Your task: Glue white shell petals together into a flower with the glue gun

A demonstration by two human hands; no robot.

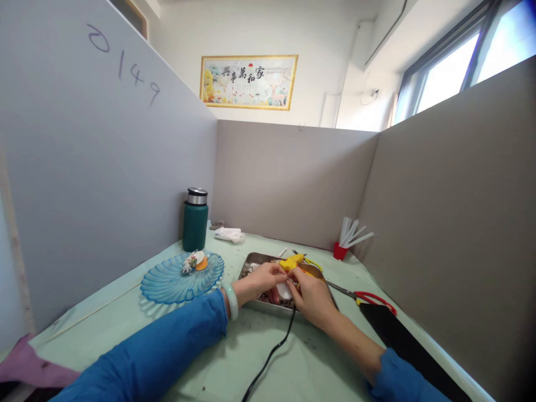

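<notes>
Both my hands meet over a shallow metal tray (pixel 263 308) of small shell-like pieces. My left hand (pixel 264 279), with a pale bangle (pixel 231 301) at the wrist, is closed in a pinch at a flat white piece (pixel 284 291), perhaps a shell. From the other side, my right hand (pixel 310 290) grips the same piece between bent fingers; its far edge is hidden. Just beyond my fingertips a yellow glue gun (pixel 292 262) lies across the tray. A black cord (pixel 274 349) runs from the tray toward me.
On the left, a blue glass plate (pixel 161 285) carries several shells (pixel 193 261); a green bottle (pixel 195 223) stands behind. Red-handled scissors (pixel 377 298) lie right of the tray, near a black strip (pixel 402 340). A red cup (pixel 340 251) holds white sticks. Grey partitions (pixel 293 178) enclose the table.
</notes>
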